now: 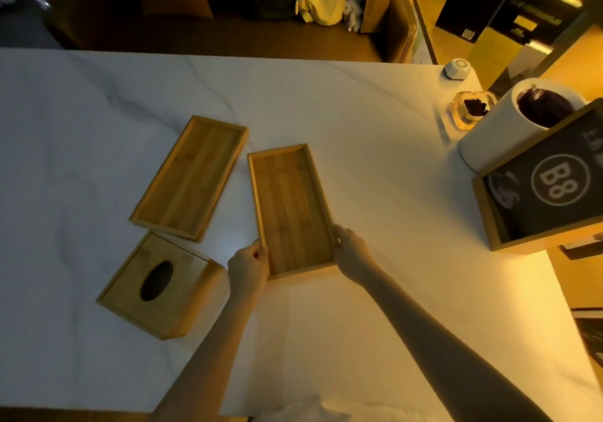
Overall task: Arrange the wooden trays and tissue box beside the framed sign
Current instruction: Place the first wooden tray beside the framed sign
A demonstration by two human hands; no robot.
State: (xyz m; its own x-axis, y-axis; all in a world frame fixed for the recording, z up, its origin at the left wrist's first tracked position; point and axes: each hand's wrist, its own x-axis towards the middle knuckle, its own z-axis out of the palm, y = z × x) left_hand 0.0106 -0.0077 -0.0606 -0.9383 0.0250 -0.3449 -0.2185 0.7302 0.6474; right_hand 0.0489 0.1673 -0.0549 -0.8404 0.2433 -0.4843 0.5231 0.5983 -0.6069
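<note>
At the centre of the frame, the left hand (248, 265) and right hand (350, 252) clasp the near end of 1 wooden tray (290, 207), fingers curled over its 2 long edges. A second tray (191, 176) lies to its left on the white marble table (375, 147), with the tissue box (160, 286) at lower left. The framed sign (545, 180) marked "B8" stands at the right edge, well apart.

Two wooden trays: one (190, 177) at 9 o'clock of centre, one (291, 207) at centre. One tissue box (156, 286) at 7. One framed sign (548, 184) at 3. Two hands: left (248, 266), right (354, 252).
</note>
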